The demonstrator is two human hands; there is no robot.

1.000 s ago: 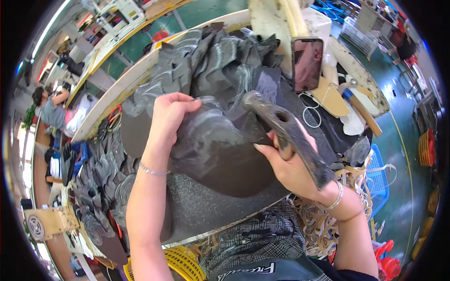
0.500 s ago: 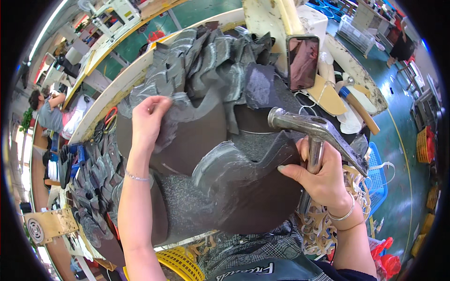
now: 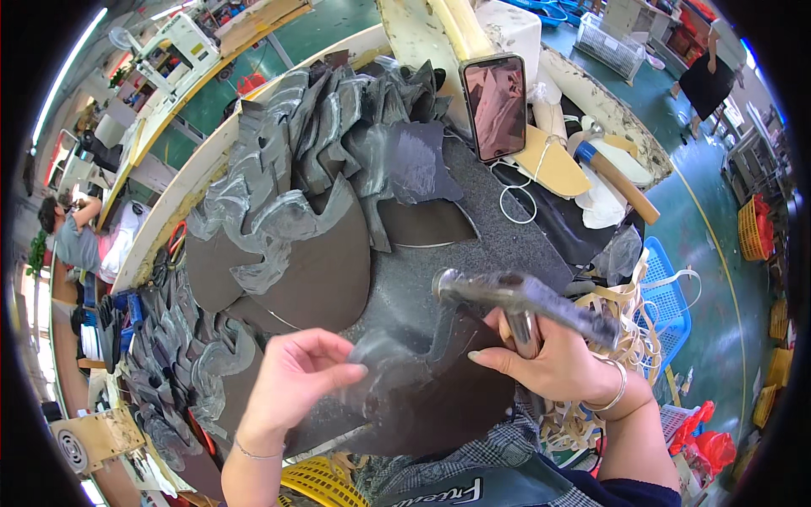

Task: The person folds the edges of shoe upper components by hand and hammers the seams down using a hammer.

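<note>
My right hand [image 3: 549, 355] is wrapped around the metal handle of a hammer [image 3: 524, 300], its head lying sideways above the fingers. The right thumb stretches over the edge of a dark brown leather piece [image 3: 456, 397] in front of me. This piece has a wavy upper edge smeared with whitish, glue-like streaks. At its left edge my left hand [image 3: 308, 372] is curled, thumb and forefinger closed on the blurred rim. Beyond lie two similar overlapping brown pieces [image 3: 325, 275] with streaked edges, on a speckled grey work surface [image 3: 515, 241].
Piles of dark cut pieces [image 3: 296, 127] cover the far and left sides. A phone [image 3: 495, 106] stands upright at the back. Right of it lie a tan flat piece [image 3: 553, 165] and a wooden-handled hammer [image 3: 621, 177]. A blue basket [image 3: 667, 296] and beige strips [image 3: 621, 313] are at right.
My left hand has come from the far brown pieces down to the near piece's left edge. My right hand and the hammer have shifted slightly left and nearer; the view has shifted too.
</note>
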